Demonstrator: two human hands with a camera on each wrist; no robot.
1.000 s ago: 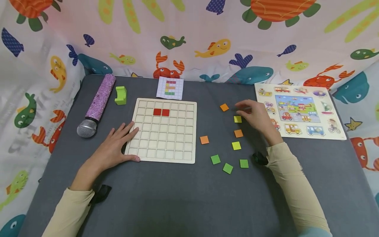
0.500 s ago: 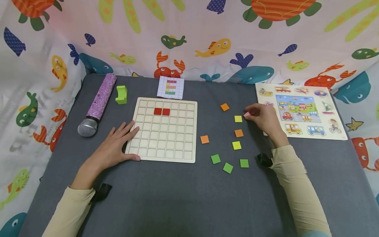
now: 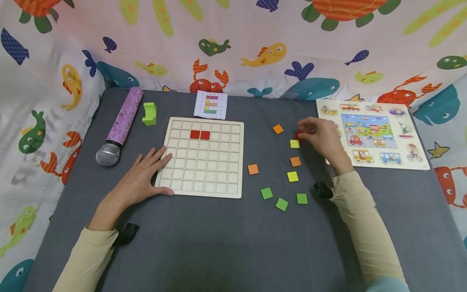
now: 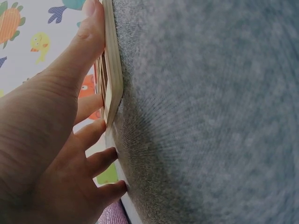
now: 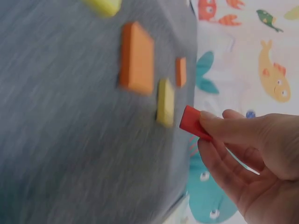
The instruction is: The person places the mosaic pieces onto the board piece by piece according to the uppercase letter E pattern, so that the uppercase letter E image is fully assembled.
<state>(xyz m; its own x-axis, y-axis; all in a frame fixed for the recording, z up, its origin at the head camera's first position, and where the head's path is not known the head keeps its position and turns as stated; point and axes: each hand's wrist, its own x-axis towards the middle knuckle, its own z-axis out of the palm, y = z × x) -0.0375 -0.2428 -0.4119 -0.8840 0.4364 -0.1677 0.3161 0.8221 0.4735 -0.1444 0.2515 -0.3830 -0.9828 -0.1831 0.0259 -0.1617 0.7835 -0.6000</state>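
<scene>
Between thumb and fingertips my right hand (image 3: 322, 137) pinches a red square tile (image 5: 194, 122), held above the table right behind a yellow tile (image 3: 294, 144). My left hand (image 3: 140, 180) rests with spread, straight fingers at the left edge of a pale wooden grid board (image 3: 204, 174); its thumb touches the lower left corner. Two red tiles (image 3: 200, 134) lie side by side in the board's second row. Right of the board are scattered orange tiles (image 3: 253, 169), another yellow tile (image 3: 292, 176) and green tiles (image 3: 281, 204).
A paper card (image 3: 211, 104) with a coloured grid pattern lies behind the board. At the left are a glittery purple microphone (image 3: 122, 123) and a green block (image 3: 149, 114). A vehicle picture board (image 3: 372, 134) lies at the right, near the patterned cloth backdrop.
My right hand has picked up a red tile, drawn it slightly right, then brought it back left and up a little. My left hand has stayed on the board's edge.
</scene>
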